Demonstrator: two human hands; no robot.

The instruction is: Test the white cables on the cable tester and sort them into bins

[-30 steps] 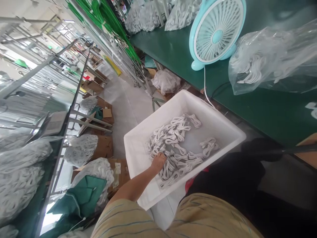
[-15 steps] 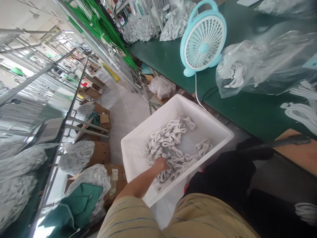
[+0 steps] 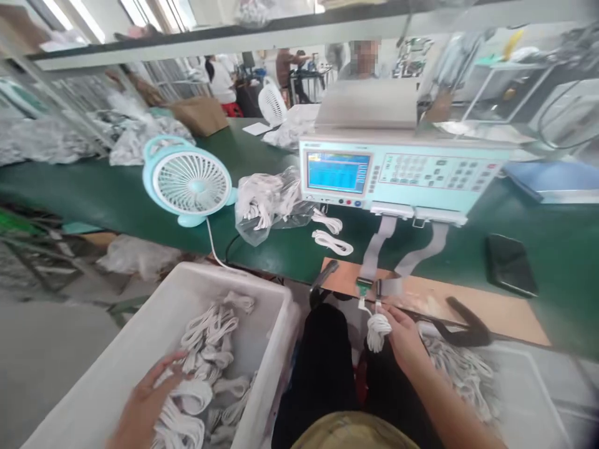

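Over the white bin [image 3: 116, 330] at the lower left, my left hand [image 3: 152, 393] touches bundled white cables [image 3: 185, 415], its fingers curled at them and slightly blurred. My right hand [image 3: 402, 333] pinches a connector end of a coiled white cable [image 3: 378, 332] at the table's front edge. That cable's ends meet the green connector board [image 3: 364, 285] and a dark connector beside it. Grey ribbon cables run from these up to the tester [image 3: 412, 174], whose blue screen is lit.
A light-blue fan [image 3: 194, 184] and a plastic bag of cables [image 3: 266, 202] stand on the green table. Two coiled cables [image 3: 332, 243] lie before the tester. A phone [image 3: 510, 265] is at the right, a second bin [image 3: 524, 386] lower right. People are beyond the table.
The view has swung right from the bin and aisle to the tester. My right hand now shows at the connectors. My left hand is still at the bin, with cable bundles by its fingers.
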